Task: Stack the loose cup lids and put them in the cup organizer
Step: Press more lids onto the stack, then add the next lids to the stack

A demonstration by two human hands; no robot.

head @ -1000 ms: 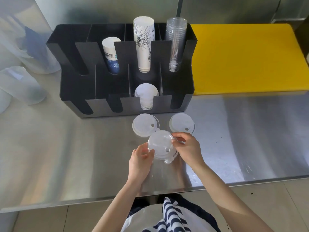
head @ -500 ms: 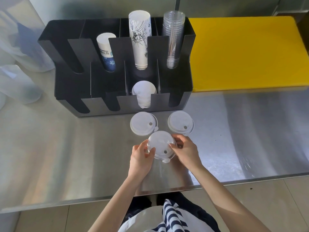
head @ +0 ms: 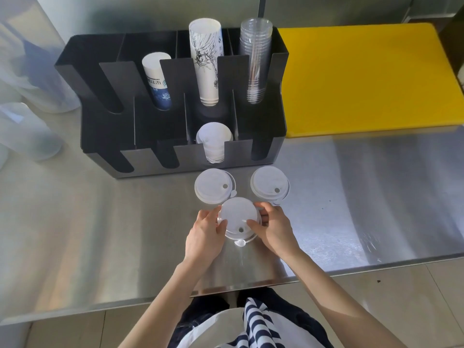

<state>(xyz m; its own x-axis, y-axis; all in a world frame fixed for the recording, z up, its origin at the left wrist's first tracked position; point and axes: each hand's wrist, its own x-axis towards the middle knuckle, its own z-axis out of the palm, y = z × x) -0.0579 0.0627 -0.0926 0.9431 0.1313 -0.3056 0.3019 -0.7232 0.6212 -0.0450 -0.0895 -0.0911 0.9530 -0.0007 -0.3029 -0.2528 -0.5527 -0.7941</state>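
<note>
A: Hands?

B: Both on one stack of translucent lids (head: pixel 238 218), held just above the steel counter (head: pixel 75 234). Left hand (head: pixel 204 234) grips its left rim, thumb on top. Right hand (head: pixel 275 228) grips the right rim, thumb laid near the sip hole. A small tab sticks out of the stack toward the person.

A: Other loose lids?

B: Two, flat on the counter between the hands and the organizer. Left lid (head: pixel 213 185) sits just beyond the held stack; right lid (head: pixel 270 183) lies beside it, apart. Each shows one small hole.

A: Organizer?

B: Black cup organizer (head: pixel 100 136), slotted front, two tiers. In the front row, a white lid stack (head: pixel 213 140) fills the third slot from the left; the other front slots look dark. Back row: short paper cups (head: pixel 158 81), a tall white cup stack (head: pixel 207 61) and clear plastic cups (head: pixel 256 59).

A: Any writing?

B: The short cups carry a green and blue band with small characters, too blurred to read. The tall stack has black line drawing, no legible words.

A: Surroundings?

B: Yellow cutting board (head: pixel 364 76) against the organizer's right side. Cloudy plastic containers (head: pixel 27 131) at the far left.
</note>
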